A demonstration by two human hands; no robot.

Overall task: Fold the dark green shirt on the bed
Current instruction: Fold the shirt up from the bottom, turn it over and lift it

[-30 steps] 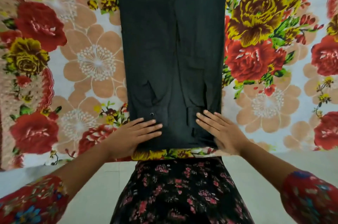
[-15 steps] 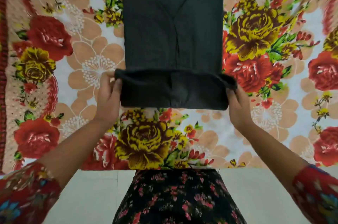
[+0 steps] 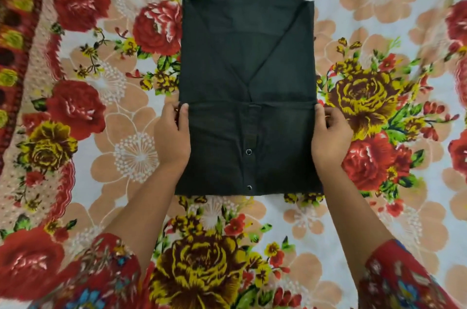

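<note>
Dark green shirt [image 3: 247, 81] lies flat mid-bed on floral bedsheet [image 3: 106, 96], lower half doubled up over body. Your left hand [image 3: 173, 137] and right hand [image 3: 329, 138] each pinch a corner of folded hem edge. Cloth looks soft, light, limp; likely sags and shifts if lifted. Grip side edges, keep taut. Snap buttons [image 3: 249, 151] facing up.

Floral bedsheet [image 3: 366, 18] fills whole view: white ground, peach blossoms, red roses, yellow-brown roses, green leaves. Dark red patterned border band [image 3: 15, 38] runs along left edge, blurred. Red floral sleeves [image 3: 399, 281] at bottom corners, with blue and yellow flecks.
</note>
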